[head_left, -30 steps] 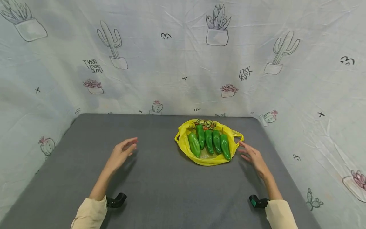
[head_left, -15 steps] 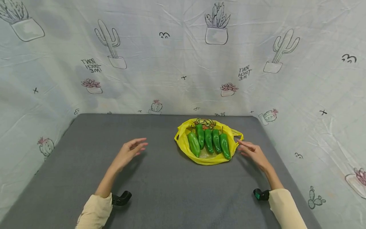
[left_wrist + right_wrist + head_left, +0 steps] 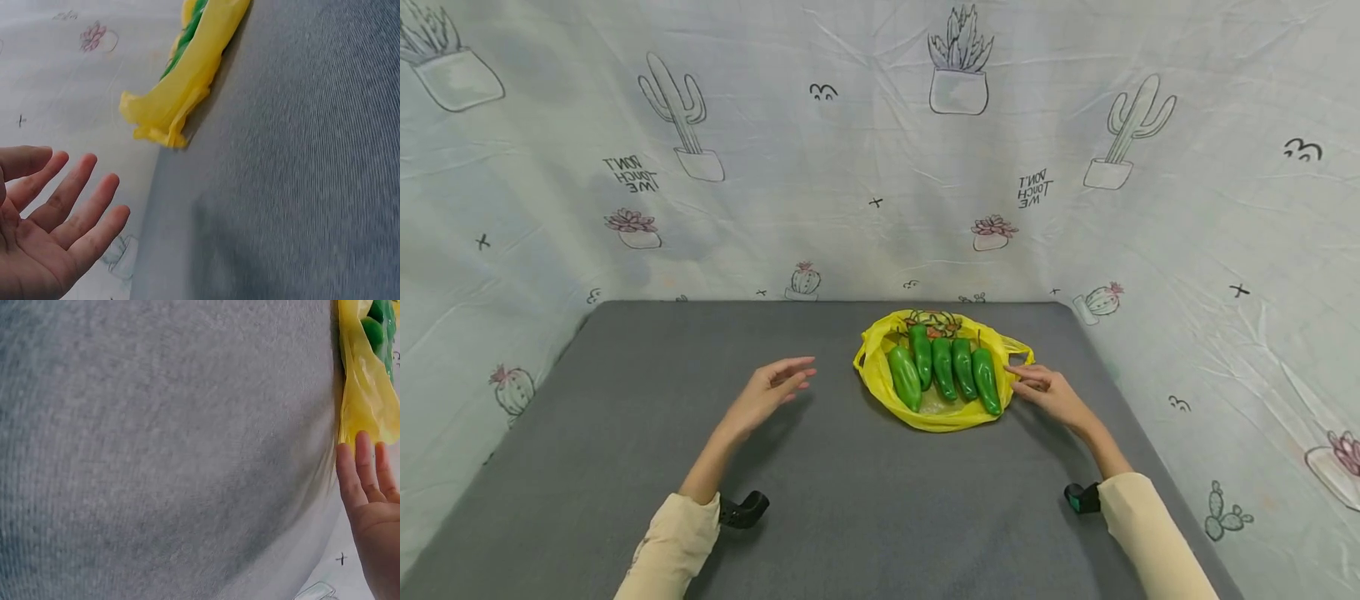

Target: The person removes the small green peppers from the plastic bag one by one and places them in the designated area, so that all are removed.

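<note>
A yellow plastic bag [image 3: 880, 392] lies spread open on the table, its rim rolled out into a ring with loop handles at both sides. Inside it several green peppers [image 3: 943, 368] lie side by side. My right hand [image 3: 1054, 398] is at the bag's right edge, fingertips overlapping the yellow plastic; in the right wrist view its fingers [image 3: 364, 465] are extended right at the bag [image 3: 369, 394]. To the left of the bag, my left hand [image 3: 767, 393] hovers over the table with nothing in it, its fingers [image 3: 84, 219] spread and relaxed in the left wrist view.
A dark grey cloth covers the table [image 3: 880, 508]. Behind it and along both sides hangs a pale curtain [image 3: 760, 125] printed with cacti. Black wrist devices [image 3: 745, 510] sit on both forearms, below cream sleeves [image 3: 673, 542].
My left hand has moved right, towards the bag. The right hand has shifted slightly left, bringing its fingertips onto the bag's right edge. The bag and peppers have stayed put.
</note>
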The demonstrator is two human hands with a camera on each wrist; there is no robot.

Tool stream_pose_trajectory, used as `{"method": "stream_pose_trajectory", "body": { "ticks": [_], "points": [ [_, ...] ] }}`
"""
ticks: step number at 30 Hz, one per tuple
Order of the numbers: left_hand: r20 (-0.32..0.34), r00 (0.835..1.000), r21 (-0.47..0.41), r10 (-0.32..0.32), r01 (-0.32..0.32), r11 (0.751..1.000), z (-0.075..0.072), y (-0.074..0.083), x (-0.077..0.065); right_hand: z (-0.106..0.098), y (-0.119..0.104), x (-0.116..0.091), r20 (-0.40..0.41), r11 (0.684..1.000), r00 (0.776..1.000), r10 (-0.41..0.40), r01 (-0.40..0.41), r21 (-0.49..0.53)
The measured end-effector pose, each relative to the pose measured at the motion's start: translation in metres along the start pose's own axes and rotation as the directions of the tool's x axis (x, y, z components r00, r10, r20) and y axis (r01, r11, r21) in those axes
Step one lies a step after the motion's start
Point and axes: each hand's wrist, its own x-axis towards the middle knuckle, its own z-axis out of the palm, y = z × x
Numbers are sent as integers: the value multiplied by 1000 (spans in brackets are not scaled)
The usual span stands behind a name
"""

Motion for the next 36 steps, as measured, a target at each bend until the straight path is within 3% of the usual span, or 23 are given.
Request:
{"method": "stream_pose_trajectory", "body": {
  "ticks": [5,13,16,19,22,25,28,32,36],
  "points": [
    [39,999,-6,17,-17,1000,14,6,11,3,-2,6,-24,999,1000,-9,8,-48],
    [87,993,34,74,-77,996,39,13,31,9,1,12,22,995,1000,17,-15,-98],
    [11,997,49,79,-80,996,52,17,39,10,2,12,22,994,1000,18,-15,-105],
    [-145,986,33,81,-77,996,69,19,46,11,3,10,11,993,1000,7,-6,-115],
    [-303,948,-8,97,-104,995,86,19,51,13,3,9,-4,991,1000,-11,11,-130],
    [-403,909,-88,106,-154,984,102,17,56,14,4,7,-17,990,1000,-20,17,-143],
    [-438,892,-186,116,-216,959,117,16,61,15,5,7,-32,990,999,-15,10,-144],
    [-425,899,-258,108,-235,937,133,17,66,16,6,7,-37,991,999,-15,10,-131],
    [-415,906,-259,85,-207,943,144,29,62,16,6,7,-28,991,999,-43,39,-125]
  ]
}}
